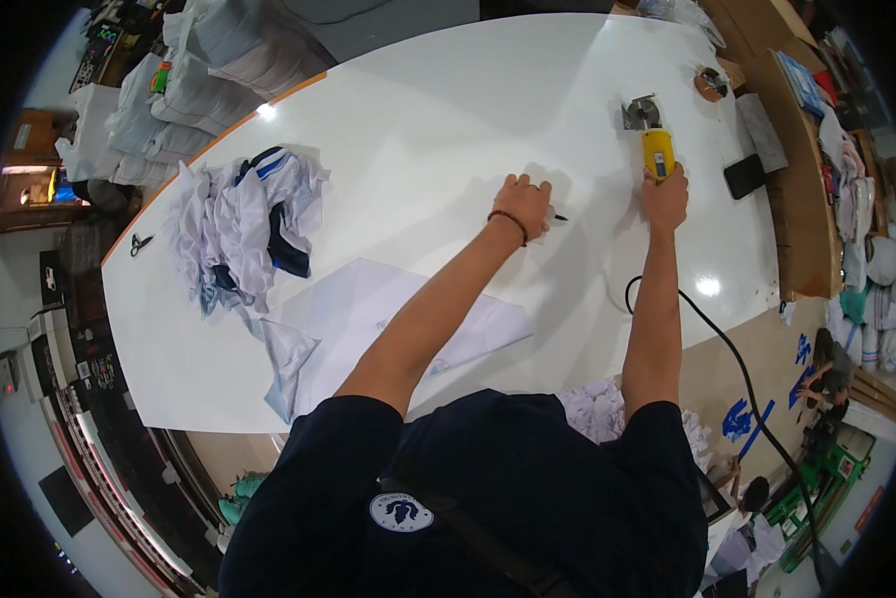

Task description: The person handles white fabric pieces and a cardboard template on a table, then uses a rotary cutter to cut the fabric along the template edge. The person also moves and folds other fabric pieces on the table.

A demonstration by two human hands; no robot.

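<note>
My right hand (665, 199) grips the yellow body of an electric rotary cloth cutter (658, 151), which lies on the white table with its round metal blade end (642, 112) pointing away from me. A black power cord (732, 344) runs from near my right forearm off the table. My left hand (524, 202), with a beaded bracelet on the wrist, is closed near the table's middle. From it sticks out the dark tip of a pen (561, 217); the rest is hidden. Flat white paper pattern sheets (368, 299) lie under and beside my left forearm.
A heap of white and navy cloth (244, 224) lies on the table's left, with small scissors (140, 244) beyond it. A black phone (744, 176) and a roll of brown tape (710, 85) sit at the right edge. Stacked bundles (209, 90) stand past the far left edge.
</note>
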